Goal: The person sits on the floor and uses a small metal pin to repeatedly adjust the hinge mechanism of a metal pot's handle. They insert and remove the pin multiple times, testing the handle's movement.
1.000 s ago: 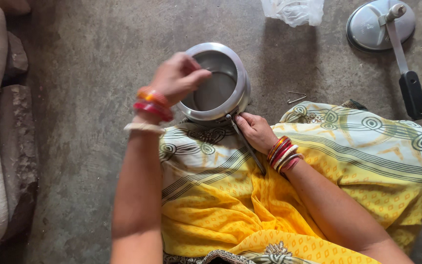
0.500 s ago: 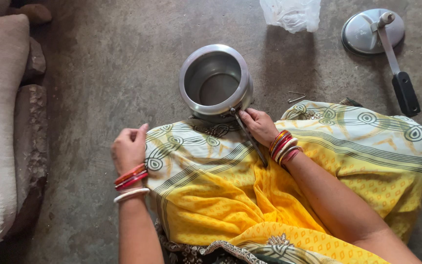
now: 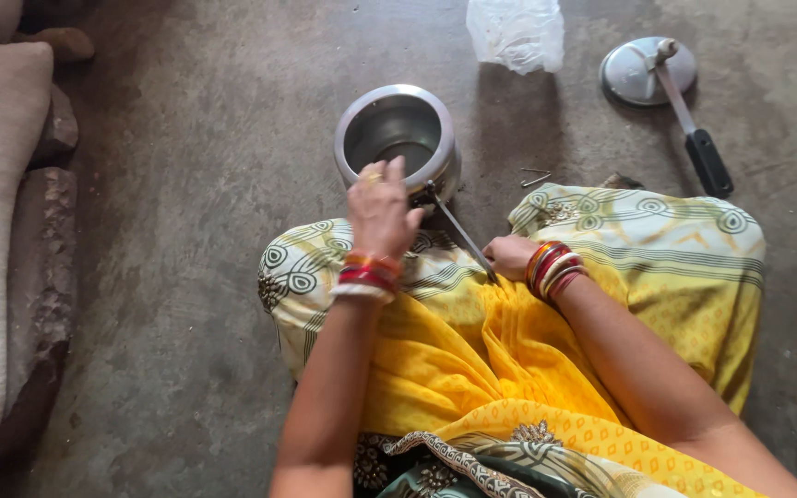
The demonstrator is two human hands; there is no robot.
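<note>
A person sits cross-legged on a bare concrete floor (image 3: 186, 212), a yellow patterned cloth (image 3: 472, 360) spread over the lap, and in front of the knees stands an open steel pressure-cooker pot (image 3: 398, 138), upright and seemingly empty, its near rim just beyond the cloth's edge. The left hand (image 3: 380, 210) reaches over the near rim with fingers loosely curled and partly spread; it seems to rest on or grip the rim, though its back hides the contact, so I cannot tell how firm the hold is. The right hand (image 3: 511, 256) is closed around the near end of a thin metal rod (image 3: 458, 231), whose far end slants up to the pot's side where the handle bracket sits. The main risk, as I judge it, is that the round pot skids or tips on the hard floor if the rod is levered while the left hand only rests lightly; a slip would drive the rod's tip towards the left fingers or into the lap. Well apart at the upper right lies the lid with its black handle (image 3: 661, 78), and beside it a crumpled clear plastic bag (image 3: 517, 32). Smallest, two little metal pins (image 3: 535, 177) lie loose on the floor between pot and right knee, easily brushed away by the cloth and lost against the grey concrete
</note>
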